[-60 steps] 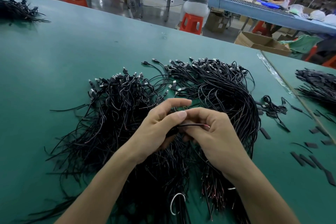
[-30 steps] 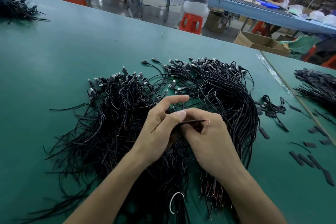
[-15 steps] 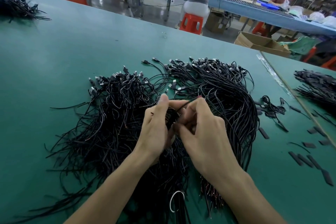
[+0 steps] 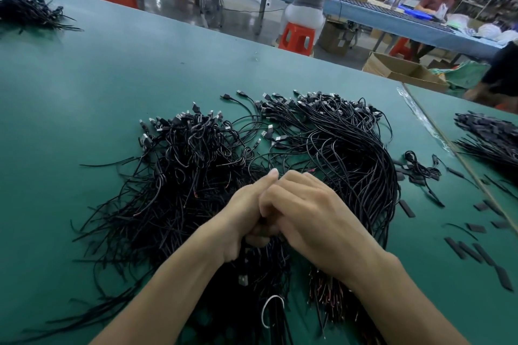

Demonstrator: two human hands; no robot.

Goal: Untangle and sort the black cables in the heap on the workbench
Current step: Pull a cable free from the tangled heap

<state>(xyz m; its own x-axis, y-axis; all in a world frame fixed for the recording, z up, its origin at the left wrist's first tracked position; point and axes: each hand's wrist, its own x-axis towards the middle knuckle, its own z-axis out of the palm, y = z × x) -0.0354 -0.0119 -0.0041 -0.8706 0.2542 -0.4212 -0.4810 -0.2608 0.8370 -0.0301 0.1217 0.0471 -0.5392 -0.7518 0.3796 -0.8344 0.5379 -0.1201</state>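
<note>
Fingers of left hand [image 4: 241, 217] covered by right hand [image 4: 314, 218], hold hidden, heap [image 4: 182, 190] cut by bottom edge

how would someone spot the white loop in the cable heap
Start at the big heap of black cables on the green workbench. At its nearest edge, bottom centre of the view, lies the white loop. It is the only pale strand among black ones.

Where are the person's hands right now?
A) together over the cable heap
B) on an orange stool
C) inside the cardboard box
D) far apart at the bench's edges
A: the left hand and right hand meet over the middle of the heap, curled round a cable.
</note>
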